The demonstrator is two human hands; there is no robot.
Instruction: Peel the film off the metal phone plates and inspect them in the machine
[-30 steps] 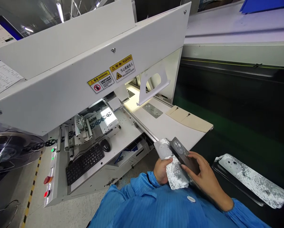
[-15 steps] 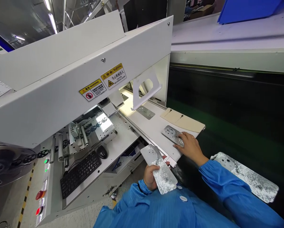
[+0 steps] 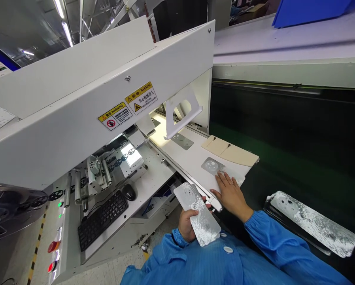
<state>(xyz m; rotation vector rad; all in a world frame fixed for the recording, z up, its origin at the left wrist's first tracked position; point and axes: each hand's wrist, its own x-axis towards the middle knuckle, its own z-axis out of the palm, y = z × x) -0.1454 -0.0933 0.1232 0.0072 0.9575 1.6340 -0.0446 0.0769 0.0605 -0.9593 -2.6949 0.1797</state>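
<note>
My left hand [image 3: 187,223] is closed around a few silver, mottled phone back covers [image 3: 205,223], held in front of my body with the camera holes at the upper end. Fingers spread, my right hand [image 3: 229,194] rests flat on another phone back cover [image 3: 211,165] that lies on the white belt [image 3: 195,168]; the palm hides part of it. Farther up the belt, near the lit opening, lies one more cover [image 3: 183,141]. To my right, a stack of covers [image 3: 314,223] sits on the dark surface.
A white machine housing [image 3: 106,95] with warning labels overhangs the belt, and a white bracket [image 3: 185,113] hangs from it. A beige guide plate [image 3: 229,151] borders the belt's right side. At left are a keyboard [image 3: 102,219], a mouse [image 3: 129,192] and red buttons [image 3: 53,247].
My right hand has gone from gripping the cover's edge to lying flat with fingers spread, and the cover now lies flat on the belt. My left hand holds its covers as before.
</note>
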